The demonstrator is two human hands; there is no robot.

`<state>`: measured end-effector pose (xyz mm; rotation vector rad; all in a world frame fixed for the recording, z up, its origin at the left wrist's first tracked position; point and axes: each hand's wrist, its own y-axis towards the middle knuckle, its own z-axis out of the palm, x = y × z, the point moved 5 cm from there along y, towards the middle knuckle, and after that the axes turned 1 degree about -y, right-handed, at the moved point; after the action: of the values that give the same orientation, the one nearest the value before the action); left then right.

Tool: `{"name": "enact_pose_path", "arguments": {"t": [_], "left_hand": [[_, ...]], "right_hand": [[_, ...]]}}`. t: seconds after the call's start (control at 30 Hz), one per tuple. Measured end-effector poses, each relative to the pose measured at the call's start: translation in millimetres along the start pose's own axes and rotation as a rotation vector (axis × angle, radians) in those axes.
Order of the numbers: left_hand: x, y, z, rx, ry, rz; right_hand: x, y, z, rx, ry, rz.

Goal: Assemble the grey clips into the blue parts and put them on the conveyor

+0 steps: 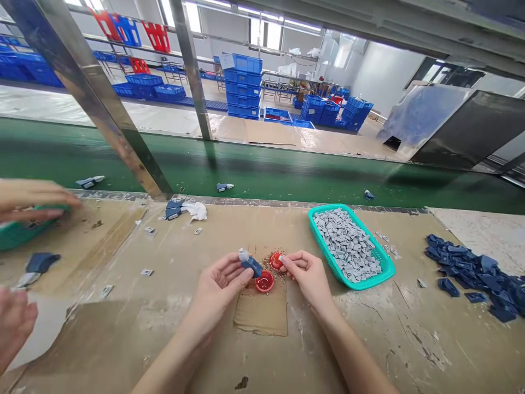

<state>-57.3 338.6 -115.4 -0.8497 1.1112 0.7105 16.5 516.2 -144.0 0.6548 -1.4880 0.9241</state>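
My left hand (225,280) pinches a dark blue plastic part (252,267) with a light grey tip, held tilted just over a small red dish (264,281). My right hand (305,272) is closed, thumb against forefinger, on a small light grey piece (281,258). Behind that piece, a second red dish (274,261) is partly covered by my fingers. Tiny brown bits lie scattered around both dishes. Under them is a piece of cardboard (262,314). A green basket (383,276) full of small grey plastic pieces (344,241) stands to the right of my right hand.
Dark blue parts (488,273) lie heaped at the far right. Behind the table runs a green conveyor belt (266,169) carrying a few parts. A metal post (123,137) rises at left. Another person's hands (33,200) are at the left edge, beside another green basket (24,232).
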Motion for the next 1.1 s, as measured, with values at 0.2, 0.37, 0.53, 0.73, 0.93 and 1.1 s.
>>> {"name": "enact_pose_path", "arguments": {"t": [0.2,0.37,0.53,0.73,0.93,1.1], "left_hand": [[5,1,6.0,-0.009,-0.006,0.021],[8,0,12.7,0.017,-0.011,0.048],[5,-3,16.5,0.014,0.017,0.052],[3,-7,20.9,0.022,0.016,0.057],[5,-13,24.0,0.064,0.060,0.076],[1,-17,34.0,0.118,0.051,0.055]], "right_hand": [[7,-9,-2,0.036,0.075,-0.003],[13,-20,7,0.175,0.159,0.022],[16,-26,14,0.243,0.152,0.041],[19,-27,18,0.285,0.118,0.054],[21,-32,19,0.410,0.106,0.148],[26,-35,19,0.415,0.048,0.082]]}}
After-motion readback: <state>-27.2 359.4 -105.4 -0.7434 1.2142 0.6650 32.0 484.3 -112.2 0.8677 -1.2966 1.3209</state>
